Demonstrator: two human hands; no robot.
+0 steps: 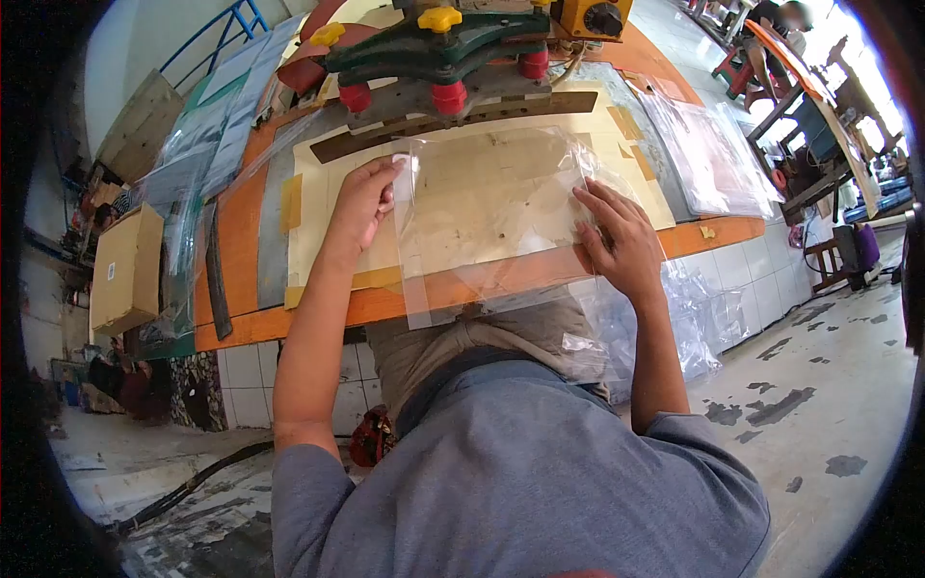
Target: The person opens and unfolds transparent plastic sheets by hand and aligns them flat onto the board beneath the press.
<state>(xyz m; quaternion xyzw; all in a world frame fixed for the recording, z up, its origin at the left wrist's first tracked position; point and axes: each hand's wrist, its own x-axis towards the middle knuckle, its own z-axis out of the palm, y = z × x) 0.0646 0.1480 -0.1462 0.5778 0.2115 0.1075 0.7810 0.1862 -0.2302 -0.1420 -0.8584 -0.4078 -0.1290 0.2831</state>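
A clear plastic sheet (482,217) lies over the yellowish board (318,231) on the orange table (462,289), its near edge hanging past the table's front. At the sheet's upper left corner, my left hand (366,202) is closed, thumb and fingers pinching its edge. My right hand (619,236) rests on the sheet's right side with its fingers apart. Just beyond the sheet is a long dark metal bar (458,123) under a green machine frame (443,56) with red and yellow knobs.
At the right stands a stack of clear plastic sheets (708,159); more plastic (198,135) lies at the left. Crumpled plastic (665,323) hangs below the front edge at right. A cardboard box (127,270) is at far left. A person (771,34) sits far off, upper right.
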